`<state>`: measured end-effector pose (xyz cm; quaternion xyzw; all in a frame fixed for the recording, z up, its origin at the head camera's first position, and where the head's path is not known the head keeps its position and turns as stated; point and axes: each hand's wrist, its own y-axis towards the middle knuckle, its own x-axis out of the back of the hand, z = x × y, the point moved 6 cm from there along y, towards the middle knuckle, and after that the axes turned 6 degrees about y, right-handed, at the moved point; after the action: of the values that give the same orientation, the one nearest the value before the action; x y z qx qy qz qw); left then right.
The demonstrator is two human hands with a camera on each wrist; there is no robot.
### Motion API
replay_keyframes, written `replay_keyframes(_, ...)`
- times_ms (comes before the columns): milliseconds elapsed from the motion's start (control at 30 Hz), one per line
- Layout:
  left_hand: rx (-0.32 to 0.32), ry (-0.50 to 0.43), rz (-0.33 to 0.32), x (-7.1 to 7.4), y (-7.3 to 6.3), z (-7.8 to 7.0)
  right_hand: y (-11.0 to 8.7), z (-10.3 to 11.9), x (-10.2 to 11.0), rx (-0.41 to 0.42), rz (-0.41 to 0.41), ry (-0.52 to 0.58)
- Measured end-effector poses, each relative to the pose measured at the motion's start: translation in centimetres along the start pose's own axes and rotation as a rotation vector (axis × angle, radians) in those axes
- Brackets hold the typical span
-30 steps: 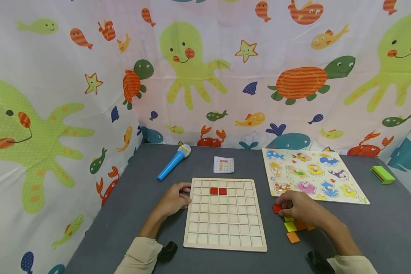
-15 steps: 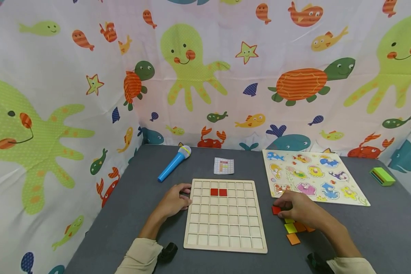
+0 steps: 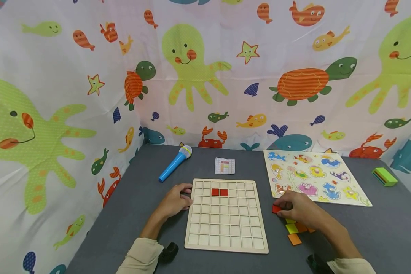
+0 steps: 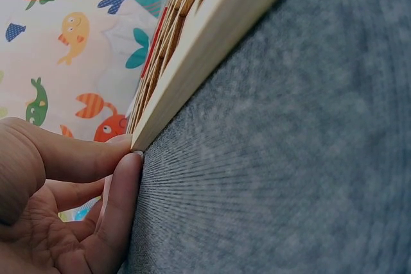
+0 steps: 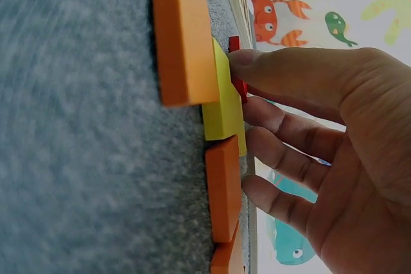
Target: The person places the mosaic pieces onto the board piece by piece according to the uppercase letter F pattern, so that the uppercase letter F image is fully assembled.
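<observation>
A square wooden grid board (image 3: 227, 249) lies on the dark table, two red tiles (image 3: 219, 192) side by side in its second row from the far edge. My left hand (image 3: 174, 201) pinches the board's left edge between thumb and finger, as the left wrist view shows at the board's wooden rim (image 4: 192, 62). To the right of the board, my right hand (image 3: 303, 209) pinches a red tile (image 3: 276, 209) between thumb and fingertips. Beneath and beside that hand lie yellow tiles (image 3: 292, 228) and orange tiles (image 3: 295, 239), some partly covered by it.
Behind the board lie a small printed grid card (image 3: 225, 166) and a blue toy microphone (image 3: 172, 167). A sea-animal puzzle board (image 3: 316, 179) is at the back right, with a green layered block (image 3: 384, 177) beyond it. A patterned curtain (image 3: 198, 76) closes off the back.
The right hand keeps its pinch on the red tile, shifting hardly at all. Left hand and board stay as they were; the head view moves slightly.
</observation>
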<state>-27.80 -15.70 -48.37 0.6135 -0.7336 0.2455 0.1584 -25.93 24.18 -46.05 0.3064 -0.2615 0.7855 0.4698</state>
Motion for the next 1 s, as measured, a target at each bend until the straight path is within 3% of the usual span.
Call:
replay_keyframes(567, 0.0, -0.005, -0.007, 0.0, 0.0, -0.1, 0.6, 1.3, -0.5, 0.112, -0.064, -0.005)
replay_keyframes(767, 0.0, -0.002, -0.011, 0.0, -0.1, 0.0, 1.0, 1.8, -0.9, 0.093, -0.076, -0.017)
replay_keyframes(1000, -0.004, -0.004, -0.012, -0.1, -0.1, 0.0, 1.8, 2.6, -1.6, 0.139, -0.073, -0.019)
